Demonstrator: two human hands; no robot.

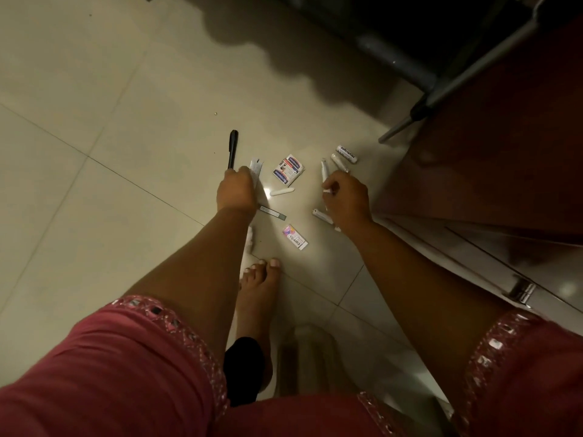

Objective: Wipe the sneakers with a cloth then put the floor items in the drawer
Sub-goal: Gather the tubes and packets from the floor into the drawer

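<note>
Small items lie scattered on the tiled floor. My left hand (236, 190) is closed around a black pen (232, 148) and a silver-white tube (256, 170). My right hand (346, 197) reaches down among several white tubes (325, 169) and pinches a small white stick (328, 192). Between my hands lie a red-white-blue box (289, 173) and a white capsule-shaped piece (282, 191). A grey strip (273, 213) and a pink-white "carmin" box (295, 237) lie nearer to me. A white tube labelled "Heybright" (347, 153) rests further right. No sneakers or cloth are visible.
A dark red-brown wooden cabinet (492, 171) with a metal hinge (522, 291) stands at the right. A black chair with grey metal legs (419, 111) is at the top right. My bare foot (258, 288) stands just below the items. Something white (250, 239) lies partly hidden under my left forearm.
</note>
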